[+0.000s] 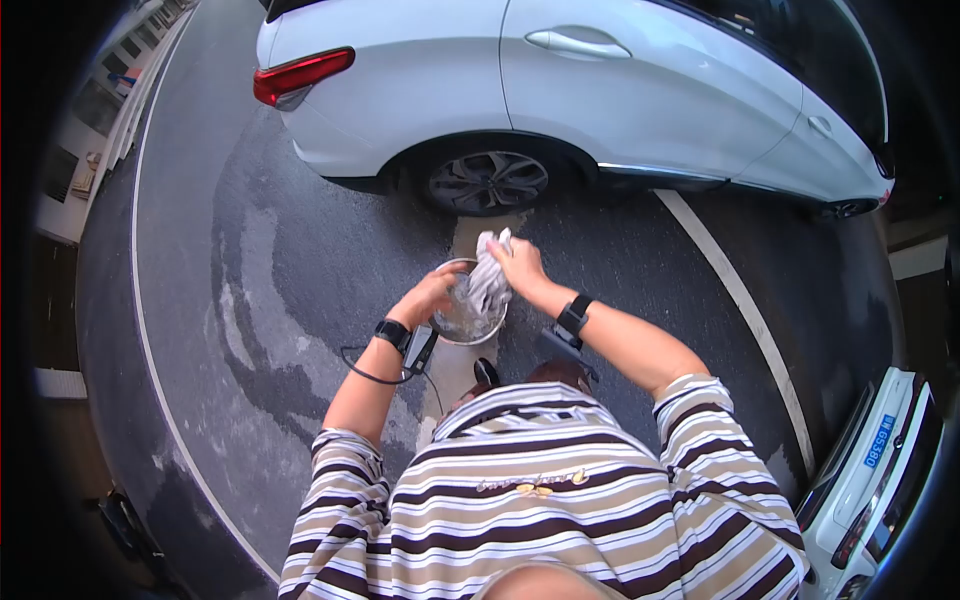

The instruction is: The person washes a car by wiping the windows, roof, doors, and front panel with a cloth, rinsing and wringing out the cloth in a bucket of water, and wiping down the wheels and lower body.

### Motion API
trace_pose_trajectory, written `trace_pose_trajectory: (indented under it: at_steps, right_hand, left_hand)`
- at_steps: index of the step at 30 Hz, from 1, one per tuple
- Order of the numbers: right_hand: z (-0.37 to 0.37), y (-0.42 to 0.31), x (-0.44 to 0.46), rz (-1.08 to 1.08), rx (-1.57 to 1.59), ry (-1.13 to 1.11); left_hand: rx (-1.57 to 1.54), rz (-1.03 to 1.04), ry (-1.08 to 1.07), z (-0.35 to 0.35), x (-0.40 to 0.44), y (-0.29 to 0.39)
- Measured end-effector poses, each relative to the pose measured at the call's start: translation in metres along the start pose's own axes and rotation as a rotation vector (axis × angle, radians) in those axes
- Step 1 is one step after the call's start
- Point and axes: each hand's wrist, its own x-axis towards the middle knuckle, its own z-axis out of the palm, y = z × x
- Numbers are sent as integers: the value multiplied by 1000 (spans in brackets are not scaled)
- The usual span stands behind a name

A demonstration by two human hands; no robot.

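A wet, greyish-white cloth (489, 283) hangs bunched from my right hand (522, 264), whose fingers are closed around its upper end. The cloth's lower part hangs into a round bucket (468, 341) that holds water. At the bucket's left rim is my left hand (430, 293), its fingers apart and slightly blurred, with nothing seen in them. Whether those fingers touch the rim I cannot tell. The bucket stands on the ground between me and the rear wheel (489, 181) of a white car (420, 75).
Dark, partly wet pavement (330, 260) surrounds the bucket. A white painted line (735, 290) runs along the right. Another white car (865, 490) is parked at the lower right. Black devices are strapped to both wrists, and a cable (375, 378) loops from the left one.
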Motion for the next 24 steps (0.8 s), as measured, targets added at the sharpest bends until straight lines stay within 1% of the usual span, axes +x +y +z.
trace_pose_trajectory:
  at_steps: [1, 2, 3, 5, 6, 7, 8, 9, 11, 12, 13, 15, 17, 19, 21, 22, 23, 24]
  right_hand:
    - [0, 10, 4, 34, -40, 60]
    - [-4, 21, 8, 83, 79, 33]
    - [-9, 33, 12, 129, 199, 8]
    - [-39, 23, 9, 427, 566, -181]
    - [-46, 26, 8, 413, 703, -197]
    - [-61, 31, 8, 465, 772, -309]
    - [-72, 36, 1, 487, 835, -288]
    - [-91, 31, -3, 499, 898, -264]
    - [-121, 42, -5, 455, 940, -304]
    - [-136, 50, -7, 437, 963, -326]
    - [-155, 53, -8, 463, 1013, -347]
    - [-183, 76, -8, 351, 929, -359]
    - [-218, 93, -14, 370, 891, -316]
    - [-244, 117, -18, 374, 907, -262]
    - [-267, 135, -26, 420, 955, -149]
    - [-275, 141, -28, 441, 977, -91]
    - [-282, 147, -32, 438, 1008, -40]
    - [-288, 150, -36, 433, 1036, 14]
  left_hand:
    - [110, 20, 0, 8, -4, 4]
    - [33, 131, -36, 31, -22, 27]
    - [-65, 233, -170, 43, -20, 34]
    - [-12, 296, -200, 65, -6, 32]
    - [119, 370, -150, 81, -3, 38]
    - [248, 441, -102, 101, -3, 45]
    - [377, 516, -55, 116, -1, 51]
    - [309, 453, -86, 122, 11, 52]
    - [172, 322, -145, 131, 39, 46]
    - [60, 320, -111, 140, 42, 47]
    - [-93, 247, -101, 146, 46, 50]
    - [-214, 232, -72, 150, 64, 48]
    - [-386, 198, 9, 156, 70, 56]
    - [-510, 230, -18, 160, 80, 64]
    - [-574, 293, -58, 162, 92, 72]
    - [-586, 268, -32, 161, 95, 76]
    - [-554, 251, 25, 162, 97, 79]
    - [-487, 247, 13, 163, 101, 82]
